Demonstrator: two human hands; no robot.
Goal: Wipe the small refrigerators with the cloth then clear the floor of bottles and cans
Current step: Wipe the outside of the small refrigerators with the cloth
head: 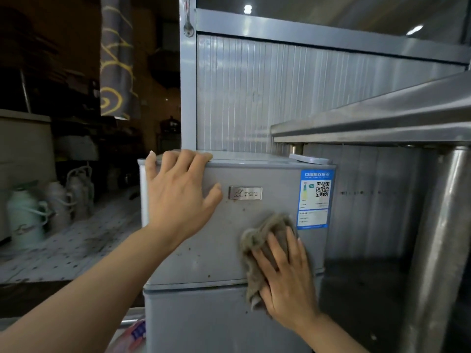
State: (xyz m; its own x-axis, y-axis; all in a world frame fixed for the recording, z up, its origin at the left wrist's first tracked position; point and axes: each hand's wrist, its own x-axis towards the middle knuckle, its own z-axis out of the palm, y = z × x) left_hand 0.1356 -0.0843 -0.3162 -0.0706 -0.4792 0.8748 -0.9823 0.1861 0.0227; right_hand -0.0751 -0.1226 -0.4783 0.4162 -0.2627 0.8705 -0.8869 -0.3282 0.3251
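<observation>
A small grey refrigerator (229, 250) fills the centre, with a metal badge and a blue label on its upper door. My left hand (178, 197) lies flat on the upper door, its fingers curled over the top front edge. My right hand (285, 278) presses a crumpled grey-brown cloth (257, 240) flat against the lower right part of the upper door, just below the blue label (314, 200). Small dark specks dot the door between my hands.
A steel table (382, 123) with a thick round leg (433, 250) stands close on the right. A ribbed metal wall rises behind the fridge. Several pale thermos flasks (25, 220) stand on the tiled floor at left. A red-and-blue package (135, 332) lies at the fridge's foot.
</observation>
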